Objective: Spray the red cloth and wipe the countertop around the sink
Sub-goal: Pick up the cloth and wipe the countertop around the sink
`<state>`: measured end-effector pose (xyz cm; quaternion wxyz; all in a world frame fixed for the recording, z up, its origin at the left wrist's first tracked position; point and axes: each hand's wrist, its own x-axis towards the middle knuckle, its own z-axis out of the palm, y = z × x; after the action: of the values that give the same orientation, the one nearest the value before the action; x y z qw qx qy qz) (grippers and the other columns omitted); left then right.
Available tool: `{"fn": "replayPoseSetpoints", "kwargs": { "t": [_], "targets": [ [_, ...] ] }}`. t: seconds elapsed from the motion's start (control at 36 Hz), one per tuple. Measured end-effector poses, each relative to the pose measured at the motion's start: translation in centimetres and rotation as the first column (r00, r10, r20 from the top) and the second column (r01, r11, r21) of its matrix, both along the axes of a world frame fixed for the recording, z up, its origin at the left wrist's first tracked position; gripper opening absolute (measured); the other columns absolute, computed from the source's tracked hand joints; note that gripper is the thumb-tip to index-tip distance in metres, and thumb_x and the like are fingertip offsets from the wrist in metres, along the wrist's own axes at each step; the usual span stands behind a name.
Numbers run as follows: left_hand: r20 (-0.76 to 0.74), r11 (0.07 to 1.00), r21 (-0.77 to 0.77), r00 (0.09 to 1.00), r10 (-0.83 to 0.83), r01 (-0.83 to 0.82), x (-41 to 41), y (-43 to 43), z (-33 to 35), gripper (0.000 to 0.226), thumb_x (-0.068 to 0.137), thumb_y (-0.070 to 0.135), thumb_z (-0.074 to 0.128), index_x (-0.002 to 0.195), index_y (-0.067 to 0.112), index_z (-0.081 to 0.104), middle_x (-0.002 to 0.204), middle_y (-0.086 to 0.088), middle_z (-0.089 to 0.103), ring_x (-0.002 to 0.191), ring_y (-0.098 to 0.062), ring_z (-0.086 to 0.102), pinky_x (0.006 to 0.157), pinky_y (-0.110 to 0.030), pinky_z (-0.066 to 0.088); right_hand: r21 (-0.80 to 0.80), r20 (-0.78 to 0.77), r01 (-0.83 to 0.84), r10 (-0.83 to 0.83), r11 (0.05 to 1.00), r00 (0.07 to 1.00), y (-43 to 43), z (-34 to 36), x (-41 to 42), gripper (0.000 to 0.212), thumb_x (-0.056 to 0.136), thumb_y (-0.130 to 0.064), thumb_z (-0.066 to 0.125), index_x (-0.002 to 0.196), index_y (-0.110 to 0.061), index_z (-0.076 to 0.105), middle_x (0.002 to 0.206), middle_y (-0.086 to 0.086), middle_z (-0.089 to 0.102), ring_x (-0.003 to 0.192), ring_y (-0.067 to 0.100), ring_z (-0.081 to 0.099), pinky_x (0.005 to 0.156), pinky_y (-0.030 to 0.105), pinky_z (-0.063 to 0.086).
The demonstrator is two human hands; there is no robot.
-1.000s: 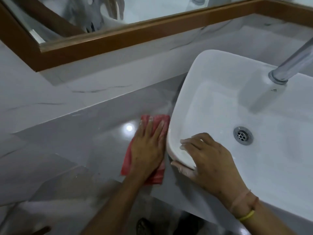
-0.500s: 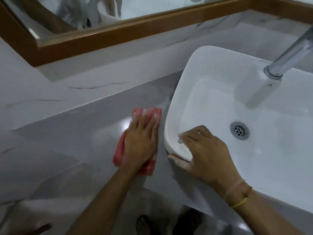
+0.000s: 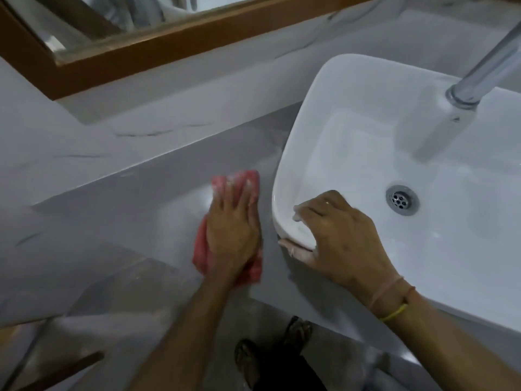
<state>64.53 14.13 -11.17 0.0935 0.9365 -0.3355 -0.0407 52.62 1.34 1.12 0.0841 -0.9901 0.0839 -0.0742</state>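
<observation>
- Head view looked down on a grey countertop with a white basin sink set on top of it at the right.
- Red cloth lay flat on the countertop just left of the sink's near corner, folded into a rough oblong; a soft, slightly nubbly weave, with pale flecks near its far end.
- Left hand pressed palm-down on the cloth, fingers straight and close together, pointing away from the person; cloth showed past the fingertips, along the left edge and under the wrist.
- Right hand gripped the sink's rounded near-left corner: fingers curled over the rim into the bowl, thumb below the outer wall. A ring on one finger; thin pink and yellow bands at the wrist.
- Countertop was smooth and glossy, marble-like, with faint dark veins on the raised ledge behind it.
- Sink was glazed ceramic, rectangular with soft corners, thin-walled; round metal drain in the bowl floor.
- Chrome faucet spout, tubular, angled in from the upper right over the bowl.
- Brown wooden mirror frame ran across the wall above the ledge.
- Sandalled feet were visible on the floor below the counter's edge.
</observation>
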Motion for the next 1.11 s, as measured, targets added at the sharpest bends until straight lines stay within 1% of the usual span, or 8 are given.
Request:
{"fn": "replayPoseSetpoints", "kwargs": {
  "t": [0.17,0.42,0.53,0.69,0.78,0.92,1.0,1.11],
  "targets": [
    [-0.066,0.993,0.101,0.996,-0.055,0.062,-4.0,7.1,0.0,0.050,0.101,0.027,0.017,0.151,0.022,0.018,0.159,-0.003,0.025,0.150,-0.031,0.011,0.120,-0.047,0.019,0.048,-0.017,0.019,-0.018,0.999,1.000,-0.1,-0.1,-0.2,0.044,0.061,-0.040,0.084,0.081,-0.004,0.070,0.088,0.007,0.073,0.086,0.032,0.066,0.050,0.036,0.055],
    [-0.035,0.916,0.069,0.917,0.397,-0.394,6.6,2.6,0.7,0.054,0.100,0.025,0.027,0.150,0.008,0.020,0.158,-0.018,0.025,0.147,-0.038,0.013,0.123,-0.046,0.004,0.086,-0.039,0.012,-0.008,0.996,0.999,-0.3,-0.4,0.1,0.045,0.058,-0.035,0.086,0.086,-0.003,0.071,0.094,0.009,0.074,0.088,0.032,0.066,0.053,0.036,0.054],
    [-0.035,0.983,0.130,0.991,0.131,-0.126,0.5,0.1,-0.7,0.055,0.101,0.035,0.014,0.153,0.018,0.006,0.163,-0.007,0.006,0.150,-0.031,-0.004,0.122,-0.049,0.002,0.077,-0.053,0.007,-0.003,0.997,0.999,-0.2,-0.4,0.1,0.045,0.061,-0.037,0.084,0.086,-0.002,0.070,0.095,0.009,0.073,0.089,0.033,0.066,0.053,0.036,0.055],
    [-0.196,0.999,0.045,0.981,-0.013,0.022,-0.3,3.0,0.5,0.057,0.098,0.045,0.008,0.152,0.025,0.010,0.163,-0.008,0.005,0.150,-0.031,-0.005,0.123,-0.049,0.004,-0.179,0.224,-0.060,0.100,0.982,0.969,1.1,-0.1,-1.5,0.037,0.083,-0.044,0.064,0.105,-0.014,0.067,0.110,0.002,0.072,0.102,0.024,0.063,0.088,0.040,0.042],
    [-0.307,0.961,-0.056,0.921,0.240,-0.270,2.0,4.1,2.1,0.064,0.097,0.051,0.023,0.151,0.017,0.018,0.160,-0.019,0.015,0.147,-0.036,0.012,0.120,-0.047,0.011,-0.114,0.371,-0.096,0.132,0.989,0.919,5.1,-1.7,-4.6,0.026,0.085,-0.038,0.063,0.105,-0.021,0.063,0.095,-0.005,0.073,0.093,0.018,0.058,0.084,0.035,0.037],
    [-0.447,0.866,0.089,0.757,0.476,-0.492,6.1,2.6,3.8,0.056,0.087,0.039,0.055,0.118,-0.008,0.053,0.123,-0.031,0.057,0.118,-0.046,0.050,0.100,-0.047,0.042,0.393,-0.069,0.294,-0.291,0.871,0.954,11.6,-5.5,-4.3,0.048,0.082,-0.041,0.065,0.118,-0.009,0.062,0.110,0.008,0.067,0.100,0.027,0.064,0.090,0.035,0.045],
    [-0.590,0.857,0.108,0.662,0.463,-0.503,6.2,1.2,4.1,0.058,0.083,0.039,0.063,0.121,-0.003,0.056,0.126,-0.025,0.060,0.118,-0.040,0.056,0.099,-0.044,0.048,0.404,-0.348,0.599,-0.489,0.692,0.800,12.6,-7.1,-0.9,0.074,0.089,-0.054,0.050,0.143,-0.008,0.031,0.142,0.011,0.042,0.129,0.026,0.039,0.110,0.035,0.033],
    [-0.692,0.822,0.082,0.561,0.455,-0.564,7.0,1.2,4.0,0.056,0.075,0.037,0.072,0.111,-0.004,0.063,0.119,-0.024,0.065,0.110,-0.040,0.062,0.092,-0.048,0.053,0.397,-0.369,0.673,-0.563,0.624,0.740,13.0,-8.6,3.0,0.073,0.091,-0.054,0.045,0.144,-0.007,0.028,0.146,0.014,0.039,0.135,0.027,0.032,0.114,0.038,0.027]
  ]
}}
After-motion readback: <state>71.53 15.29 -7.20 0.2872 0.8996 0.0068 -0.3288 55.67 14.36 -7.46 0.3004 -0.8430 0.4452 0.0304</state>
